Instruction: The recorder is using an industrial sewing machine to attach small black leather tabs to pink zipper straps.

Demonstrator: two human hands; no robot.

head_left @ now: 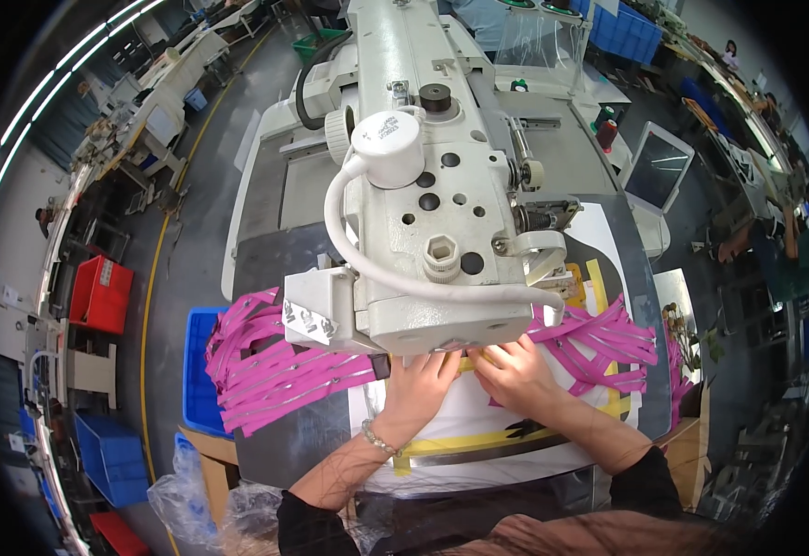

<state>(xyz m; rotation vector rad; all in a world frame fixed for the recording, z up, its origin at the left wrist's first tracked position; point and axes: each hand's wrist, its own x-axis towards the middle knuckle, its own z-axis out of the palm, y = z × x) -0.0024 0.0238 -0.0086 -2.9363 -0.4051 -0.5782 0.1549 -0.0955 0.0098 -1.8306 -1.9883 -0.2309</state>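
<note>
Under the front of a large white industrial sewing machine head, my two hands meet side by side. My left hand, with a beaded bracelet at its wrist, reaches up to the machine's lower edge. Its fingers are drawn together and the tips are hidden. My right hand has curled fingers close by, over a yellow-edged spot; what they pinch is hidden. A bundle of magenta zippers with silvery lines lies left of my left hand. More magenta zippers spread to the right of my right hand.
Yellow tape edges a white sheet on the machine table. A blue bin stands at the table's left, above clear plastic bags. A cardboard box sits at the right, and a screen farther back. Thread spools stand behind.
</note>
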